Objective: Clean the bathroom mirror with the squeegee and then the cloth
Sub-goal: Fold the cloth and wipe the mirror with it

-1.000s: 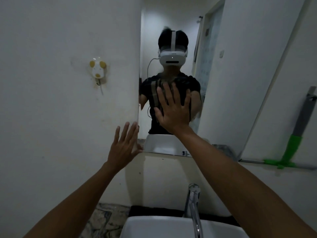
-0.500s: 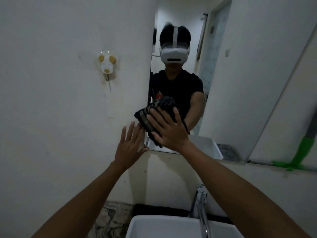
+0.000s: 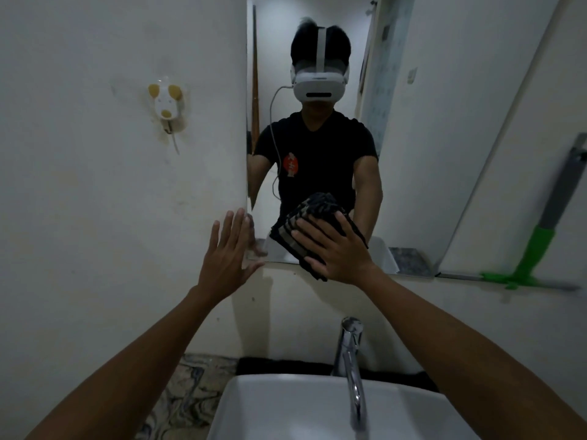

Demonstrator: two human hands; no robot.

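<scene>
The bathroom mirror [image 3: 428, 122] hangs on the white wall ahead and reflects a person in a headset. My right hand [image 3: 336, 249] presses a dark striped folded cloth [image 3: 305, 217] flat against the mirror's lower edge. My left hand [image 3: 228, 249] is open with fingers spread, resting at the mirror's lower left corner, partly on the wall. The squeegee [image 3: 536, 249], green head and grey handle, leans on the mirror's bottom ledge at the far right, away from both hands.
A chrome tap [image 3: 351, 360] rises over the white basin [image 3: 286, 408] directly below my arms. A small dog-shaped wall hook [image 3: 165, 104] sits on the wall left of the mirror. A marbled counter [image 3: 187, 385] lies left of the basin.
My right hand slid the cloth down the mirror from chest height to the bottom edge. The left hand stayed at the lower left corner.
</scene>
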